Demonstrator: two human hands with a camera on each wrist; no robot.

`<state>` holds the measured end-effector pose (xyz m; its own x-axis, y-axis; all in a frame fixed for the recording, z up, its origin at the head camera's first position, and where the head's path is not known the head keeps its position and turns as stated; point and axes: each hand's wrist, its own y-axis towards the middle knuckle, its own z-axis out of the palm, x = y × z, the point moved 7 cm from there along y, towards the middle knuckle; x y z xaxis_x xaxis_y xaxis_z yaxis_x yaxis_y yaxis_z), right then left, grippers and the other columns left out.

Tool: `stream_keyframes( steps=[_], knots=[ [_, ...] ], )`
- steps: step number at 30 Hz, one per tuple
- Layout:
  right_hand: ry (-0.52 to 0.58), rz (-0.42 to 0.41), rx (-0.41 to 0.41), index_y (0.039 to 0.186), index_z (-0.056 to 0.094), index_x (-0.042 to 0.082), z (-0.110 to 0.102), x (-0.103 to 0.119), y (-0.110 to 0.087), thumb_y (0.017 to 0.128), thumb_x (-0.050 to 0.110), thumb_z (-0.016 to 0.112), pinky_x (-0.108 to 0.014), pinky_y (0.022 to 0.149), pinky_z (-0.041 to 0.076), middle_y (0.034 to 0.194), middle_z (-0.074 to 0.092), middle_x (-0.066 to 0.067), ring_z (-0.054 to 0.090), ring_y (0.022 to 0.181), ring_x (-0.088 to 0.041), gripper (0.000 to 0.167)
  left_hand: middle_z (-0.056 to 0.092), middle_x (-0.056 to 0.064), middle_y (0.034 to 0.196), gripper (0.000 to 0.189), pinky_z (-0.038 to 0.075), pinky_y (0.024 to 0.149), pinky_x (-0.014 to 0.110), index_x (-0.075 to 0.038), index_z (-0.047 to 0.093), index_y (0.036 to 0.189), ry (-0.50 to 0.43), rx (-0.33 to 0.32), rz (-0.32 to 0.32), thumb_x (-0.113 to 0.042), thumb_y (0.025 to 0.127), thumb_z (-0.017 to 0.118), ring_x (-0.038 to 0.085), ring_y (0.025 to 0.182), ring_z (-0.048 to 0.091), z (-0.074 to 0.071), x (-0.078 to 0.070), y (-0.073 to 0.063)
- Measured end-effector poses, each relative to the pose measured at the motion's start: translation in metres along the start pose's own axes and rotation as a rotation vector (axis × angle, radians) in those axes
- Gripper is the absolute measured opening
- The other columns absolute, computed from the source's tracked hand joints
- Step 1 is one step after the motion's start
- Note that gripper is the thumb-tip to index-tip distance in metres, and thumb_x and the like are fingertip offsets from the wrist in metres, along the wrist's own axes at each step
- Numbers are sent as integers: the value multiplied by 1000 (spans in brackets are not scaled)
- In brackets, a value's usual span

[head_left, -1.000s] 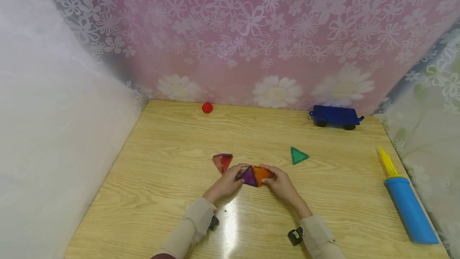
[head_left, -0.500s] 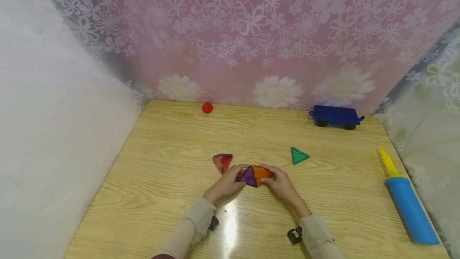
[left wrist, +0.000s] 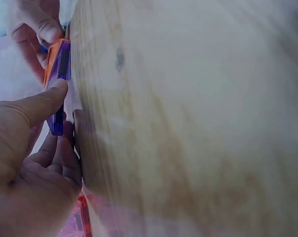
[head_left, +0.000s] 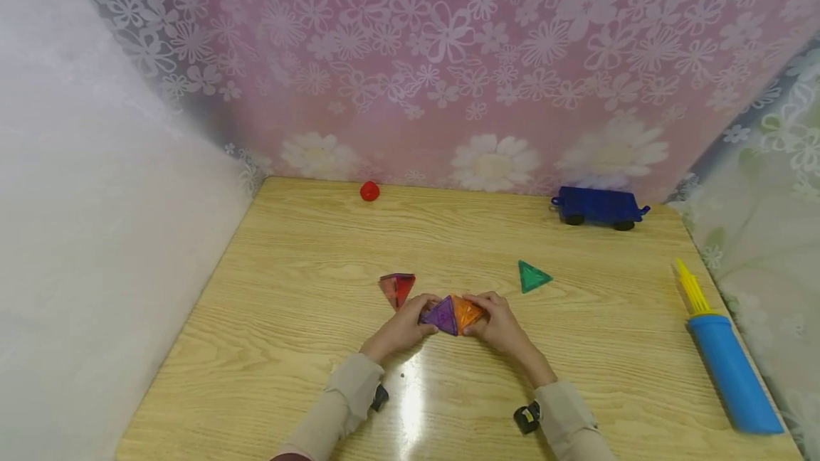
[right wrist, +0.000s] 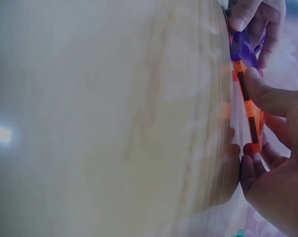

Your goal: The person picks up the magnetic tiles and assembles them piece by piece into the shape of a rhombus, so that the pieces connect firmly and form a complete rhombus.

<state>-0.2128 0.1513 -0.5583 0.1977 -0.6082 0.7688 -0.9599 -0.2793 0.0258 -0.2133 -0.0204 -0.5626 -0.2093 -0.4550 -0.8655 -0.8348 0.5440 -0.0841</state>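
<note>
Barely nearer the person than half a second ago, a purple triangular tile (head_left: 443, 316) and an orange triangular tile (head_left: 465, 311) lie edge to edge, and the right thumb has slid down to the orange tile's near edge. The left hand (head_left: 403, 323) pinches the purple tile between thumb and fingers; the right hand (head_left: 502, 321) pinches the orange one the same way. Both wrist views show these tiles edge-on, low over the table (head_left: 307, 262); whether they touch it is hard to tell. Just beyond the left hand sits a red piece of joined triangular panels (head_left: 400, 287), while a green triangular tile (head_left: 532, 277) lies apart, beyond the right hand. Along the back edge are a small red ball-like object (head_left: 369, 191), toward the left, and a blue toy wagon (head_left: 596, 205) with black wheels, toward the right. A blue hand pump (head_left: 733, 375) with a yellow nozzle (head_left: 692, 290) lies along the right edge.
</note>
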Motion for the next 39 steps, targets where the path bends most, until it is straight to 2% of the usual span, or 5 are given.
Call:
stream_keyframes(
  steps=[12, 23, 27, 34, 39],
  knots=[
    [-67, 30, 39, 123, 62, 0, 2, 0, -1, 76, 16, 79, -41, 87, 41, 101, 54, -7, 45, 102, -27, 52, 58, 11, 127, 43, 48, 91, 31, -6, 52, 133, 50, -7, -16, -12, 92, 63, 20, 108, 58, -4, 0, 0],
    [-56, -24, -5, 119, 63, -3, 1, 6, -4, 77, 24, 80, -33, 79, 41, 95, 52, -7, 46, 92, -24, 53, 64, 6, 97, 48, 50, 68, 21, -3, 51, 134, -131, -37, -41, -12, 90, 66, 10, 79, 58, -6, -5, 3],
    [-46, 36, 28, 121, 63, -1, 4, -1, -3, 76, 17, 80, -37, 81, 41, 95, 52, -7, 46, 94, -25, 51, 60, 4, 96, 45, 49, 68, 21, -5, 52, 133, -151, -40, -21, -13, 91, 66, 11, 80, 57, -5, -6, 4],
    [-35, -43, -16, 117, 64, -3, 0, 5, -5, 76, 27, 80, -27, 73, 39, 92, 50, -6, 44, 87, -21, 54, 60, 7, 98, 45, 49, 74, 21, -4, 52, 134, -139, -46, 42, -14, 91, 64, 9, 82, 55, -2, -10, 6],
    [-45, 18, 12, 119, 63, -2, 2, 2, -3, 76, 20, 80, -30, 77, 41, 96, 52, -7, 45, 91, -22, 52, 59, 8, 101, 45, 47, 76, 21, -6, 51, 135, -107, -53, 78, -15, 92, 63, 8, 85, 53, 0, -10, 6]
  ],
)
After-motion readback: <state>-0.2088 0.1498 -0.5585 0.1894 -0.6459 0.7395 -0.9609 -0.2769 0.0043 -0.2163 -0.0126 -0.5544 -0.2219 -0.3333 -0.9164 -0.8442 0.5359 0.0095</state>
